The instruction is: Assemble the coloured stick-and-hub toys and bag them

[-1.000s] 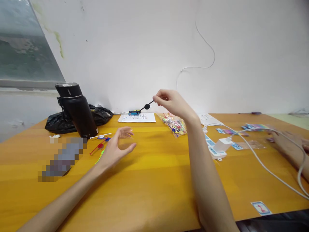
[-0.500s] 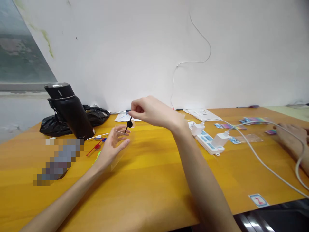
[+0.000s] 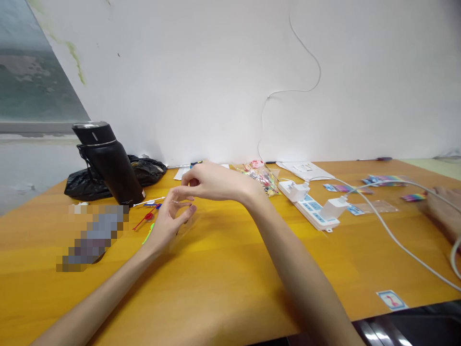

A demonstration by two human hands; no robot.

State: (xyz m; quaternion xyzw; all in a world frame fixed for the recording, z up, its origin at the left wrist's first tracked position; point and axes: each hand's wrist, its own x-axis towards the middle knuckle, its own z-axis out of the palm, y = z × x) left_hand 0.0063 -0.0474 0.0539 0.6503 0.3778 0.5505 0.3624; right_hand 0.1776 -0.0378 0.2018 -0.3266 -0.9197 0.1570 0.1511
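Note:
My left hand (image 3: 167,221) is closed around a clear plastic bag (image 3: 189,226), its thumb and fingers curved about the bag's mouth. Directly above it, my right hand (image 3: 212,181) bends down with fingertips pinched together at that mouth. What the right fingertips hold is hidden behind the hand; only small dark bits show near the bag. Close by on the table, left of my left hand, lie a red plastic stick with a round disc (image 3: 148,217), a bright green piece (image 3: 148,234), and blue and white pieces (image 3: 153,203).
A black flask (image 3: 111,166) stands by a black plastic bag (image 3: 84,185). To the right are a white power strip (image 3: 313,214) with chargers and cables, and a bag of colourful small pieces (image 3: 264,178). Another person's hand (image 3: 444,206) is at the right edge, near rainbow-coloured packs (image 3: 385,180).
My right hand has come down and slightly left, to the bag in my left hand. The black stick with a disc that it held is now mostly out of sight.

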